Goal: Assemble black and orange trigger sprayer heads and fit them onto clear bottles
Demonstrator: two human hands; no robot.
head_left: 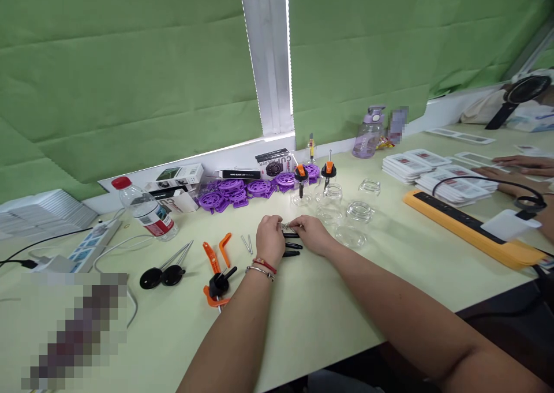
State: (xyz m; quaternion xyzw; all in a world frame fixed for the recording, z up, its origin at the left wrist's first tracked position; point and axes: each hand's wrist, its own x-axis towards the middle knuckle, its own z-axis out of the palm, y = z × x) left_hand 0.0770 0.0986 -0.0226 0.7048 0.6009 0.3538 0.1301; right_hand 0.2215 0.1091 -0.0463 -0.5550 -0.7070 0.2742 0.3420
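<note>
My left hand [270, 238], with a red cord and a metal bangle at the wrist, is closed at the left end of some small metal springs [287, 227]. My right hand [310, 231] has its fingers closed at their other end. Just below lie several black rods [293, 245] on the table. Left of my hands are thin metal pins [246, 244], orange handles [212, 258] and a black crank part [219, 284] with an orange arm. Black round discs on metal shafts [173, 274] rest farther left.
Glass jars [359, 211] and two orange-black grinder tops [329, 171] stand behind my right hand. Purple plastic parts [259, 188], boxes [175, 176] and a bottle [151, 217] line the back. At right are a yellow power strip [467, 225], white card stacks [454, 185] and another person's hands [519, 165].
</note>
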